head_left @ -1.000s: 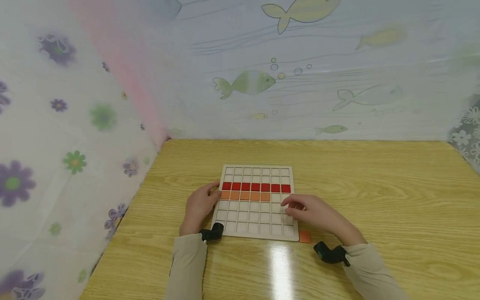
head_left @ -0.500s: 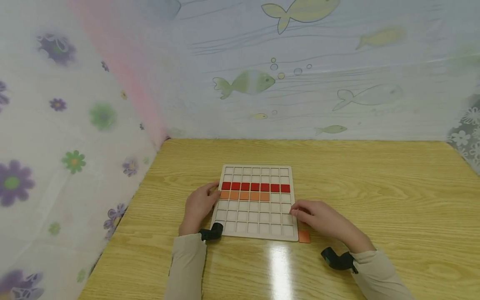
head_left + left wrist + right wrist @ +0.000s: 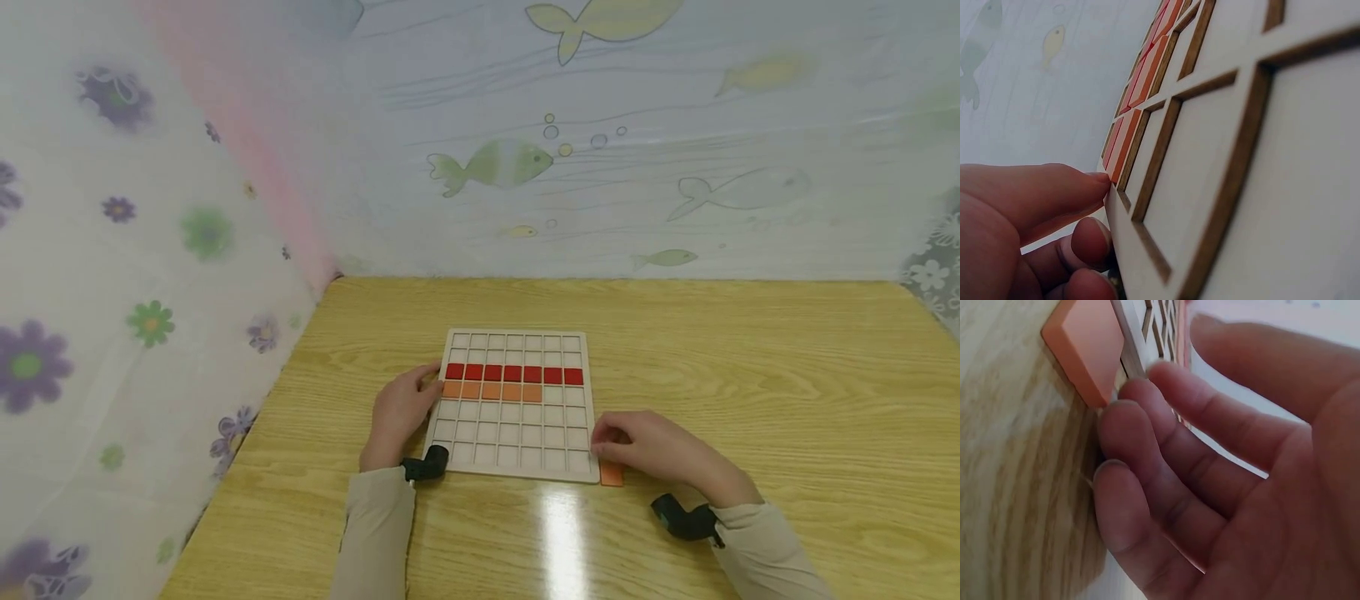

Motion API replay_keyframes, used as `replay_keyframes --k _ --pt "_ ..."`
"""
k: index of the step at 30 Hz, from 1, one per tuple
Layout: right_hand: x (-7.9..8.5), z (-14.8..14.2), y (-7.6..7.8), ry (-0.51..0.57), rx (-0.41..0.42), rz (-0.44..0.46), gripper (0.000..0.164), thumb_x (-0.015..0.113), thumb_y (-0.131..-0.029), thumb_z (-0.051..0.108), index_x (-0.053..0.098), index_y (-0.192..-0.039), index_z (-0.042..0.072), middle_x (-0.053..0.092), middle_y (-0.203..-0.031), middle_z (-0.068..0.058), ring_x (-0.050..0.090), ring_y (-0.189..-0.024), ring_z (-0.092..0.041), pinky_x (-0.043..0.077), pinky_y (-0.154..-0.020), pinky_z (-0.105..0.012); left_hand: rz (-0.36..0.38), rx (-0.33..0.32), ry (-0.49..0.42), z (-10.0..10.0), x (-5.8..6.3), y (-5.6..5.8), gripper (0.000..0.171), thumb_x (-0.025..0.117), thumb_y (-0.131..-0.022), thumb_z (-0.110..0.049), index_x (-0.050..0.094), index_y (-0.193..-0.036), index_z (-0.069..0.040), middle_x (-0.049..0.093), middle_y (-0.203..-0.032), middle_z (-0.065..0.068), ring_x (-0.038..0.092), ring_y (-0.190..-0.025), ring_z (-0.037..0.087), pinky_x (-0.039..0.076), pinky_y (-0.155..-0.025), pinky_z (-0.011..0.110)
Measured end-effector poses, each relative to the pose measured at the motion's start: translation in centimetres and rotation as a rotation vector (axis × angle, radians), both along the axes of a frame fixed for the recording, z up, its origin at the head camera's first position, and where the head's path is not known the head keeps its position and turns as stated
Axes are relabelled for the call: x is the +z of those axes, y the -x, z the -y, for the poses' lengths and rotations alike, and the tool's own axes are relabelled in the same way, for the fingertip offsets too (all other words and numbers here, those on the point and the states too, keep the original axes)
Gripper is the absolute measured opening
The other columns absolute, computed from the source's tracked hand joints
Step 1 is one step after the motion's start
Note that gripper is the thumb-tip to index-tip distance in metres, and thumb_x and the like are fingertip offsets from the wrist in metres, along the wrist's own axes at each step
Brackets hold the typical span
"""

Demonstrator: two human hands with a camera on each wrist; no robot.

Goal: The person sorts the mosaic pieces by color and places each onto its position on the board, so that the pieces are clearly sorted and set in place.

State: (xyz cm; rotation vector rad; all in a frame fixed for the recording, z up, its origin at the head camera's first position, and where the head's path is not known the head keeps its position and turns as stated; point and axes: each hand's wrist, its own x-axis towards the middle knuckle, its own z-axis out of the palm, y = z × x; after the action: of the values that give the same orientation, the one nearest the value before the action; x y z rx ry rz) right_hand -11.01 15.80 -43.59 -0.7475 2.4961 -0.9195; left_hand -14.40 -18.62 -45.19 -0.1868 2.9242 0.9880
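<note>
A pale wooden board [image 3: 487,454] with square cells lies on the table. One row holds red tiles [image 3: 513,373], and below it a shorter row of orange tiles [image 3: 491,391] runs from the left. My left hand [image 3: 401,412] grips the board's left edge, thumb tip at the rim and other fingertips curled at its side in the left wrist view. A loose orange tile [image 3: 1088,347] lies on the table by the board's near right corner. My right hand [image 3: 652,446] hovers just beyond it, fingers loosely bent with nothing between them, fingertips close to the tile.
The wood-grain table [image 3: 787,400] extends around the board. A patterned sheet with fish [image 3: 510,164] stands behind it, and a flowered one [image 3: 150,323] is on the left. Each wrist carries a black camera [image 3: 684,518].
My right hand has drawn back from over the board's right side, moving toward me and right, to the loose orange tile. The left hand has kept its place at the board.
</note>
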Motion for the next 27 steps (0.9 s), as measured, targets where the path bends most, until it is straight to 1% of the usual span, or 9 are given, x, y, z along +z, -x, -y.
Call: replay_keyframes --k 3,6,12,16,22,27 --pt "-0.04 -0.26 -0.01 0.006 0.007 0.033 0.014 0.06 -0.084 0.036 0.059 -0.089 0.023 0.055 -0.074 0.013 0.05 -0.068 -0.005 0.041 -0.063 -0.024 0.002 0.003 0.005 -0.04 0.06 0.03 0.037 0.055 -0.087 -0.034 0.055 -0.123 -0.026 0.052 -0.06 -0.003 0.045 -0.047 0.015 0.034 -0.047 0.029" --pt "-0.01 -0.52 -0.06 0.029 0.032 0.065 0.016 0.063 -0.082 0.034 0.059 -0.089 0.02 0.053 -0.071 0.009 0.049 -0.065 -0.006 0.041 -0.061 -0.024 0.002 0.0 0.013 -0.06 0.05 0.06 0.037 0.055 -0.087 -0.034 0.055 -0.123 -0.026 0.052 -0.059 -0.002 0.045 -0.047 0.015 0.034 -0.047 0.029" --pt "0.05 -0.79 -0.07 0.041 0.075 0.102 0.02 0.067 -0.079 0.034 0.058 -0.089 0.019 0.051 -0.067 0.007 0.047 -0.06 -0.006 0.039 -0.057 -0.024 0.0 0.005 0.019 -0.08 -0.02 0.08 0.037 0.055 -0.087 -0.035 0.056 -0.123 -0.026 0.051 -0.058 -0.002 0.045 -0.047 0.014 0.034 -0.047 0.029" --pt "0.08 -0.85 -0.11 0.026 0.08 0.096 0.023 0.07 -0.076 0.034 0.057 -0.088 0.019 0.049 -0.069 0.006 0.044 -0.062 -0.006 0.037 -0.057 -0.024 0.003 0.006 0.016 -0.06 -0.06 0.08 0.037 0.054 -0.087 -0.035 0.055 -0.123 -0.026 0.052 -0.059 -0.003 0.046 -0.047 0.014 0.034 -0.047 0.029" --pt "0.08 -0.81 -0.08 0.009 0.106 0.064 0.022 0.073 -0.073 0.025 0.056 -0.085 0.018 0.046 -0.07 0.004 0.041 -0.063 -0.006 0.034 -0.057 -0.024 0.011 0.007 0.006 -0.06 -0.02 0.05 0.037 0.054 -0.088 -0.035 0.055 -0.124 -0.027 0.053 -0.06 -0.003 0.047 -0.047 0.014 0.035 -0.047 0.029" --pt "0.23 -0.77 -0.11 0.017 0.088 0.077 0.018 0.072 -0.074 0.021 0.056 -0.083 0.017 0.047 -0.07 0.005 0.042 -0.063 -0.006 0.036 -0.057 -0.024 0.011 0.005 -0.004 -0.06 -0.02 0.03 0.038 0.054 -0.088 -0.035 0.054 -0.124 -0.026 0.055 -0.061 -0.004 0.048 -0.047 0.013 0.035 -0.048 0.029"
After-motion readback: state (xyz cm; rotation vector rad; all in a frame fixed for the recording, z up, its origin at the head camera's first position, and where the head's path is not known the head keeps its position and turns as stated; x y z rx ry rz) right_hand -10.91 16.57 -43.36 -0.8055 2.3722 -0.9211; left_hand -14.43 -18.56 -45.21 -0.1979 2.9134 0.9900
